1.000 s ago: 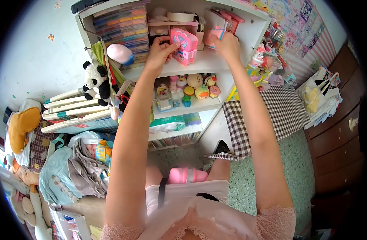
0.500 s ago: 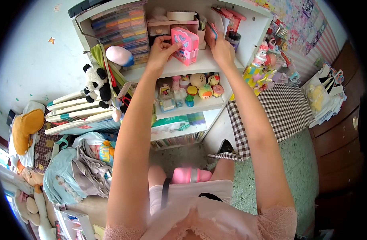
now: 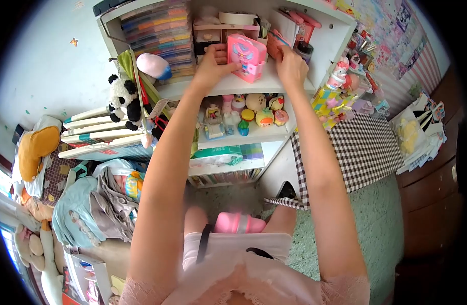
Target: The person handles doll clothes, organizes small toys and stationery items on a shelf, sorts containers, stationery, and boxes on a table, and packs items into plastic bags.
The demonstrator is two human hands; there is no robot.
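A pink toy case point(image 3: 247, 57) with a heart-shaped window and a front clasp stands upright on the top shelf. My left hand point(image 3: 210, 70) has its thumb against the case's front and its fingers curled at its left side, partly hidden. To the right, my right hand point(image 3: 292, 67) pinches a thin reddish-brown booklet point(image 3: 275, 44) with a blue edge, tilted beside white papers point(image 3: 287, 28). Its fingertips are partly out of sight behind the hand. A dark-lidded jar point(image 3: 303, 51) stands just right of this hand.
Stacked clear drawers point(image 3: 157, 43) fill the shelf's left side; a pink organizer point(image 3: 226, 33) stands behind the case. Small toys point(image 3: 259, 109) crowd the shelf below. A plush panda point(image 3: 124, 99) hangs at left. A checkered cloth point(image 3: 350, 152) covers a surface at right.
The camera view has shifted slightly, moving the shelf rightward and down in the frame. My left hand stays at the pink case; my right hand remains on the booklet, which now leans more leftward.
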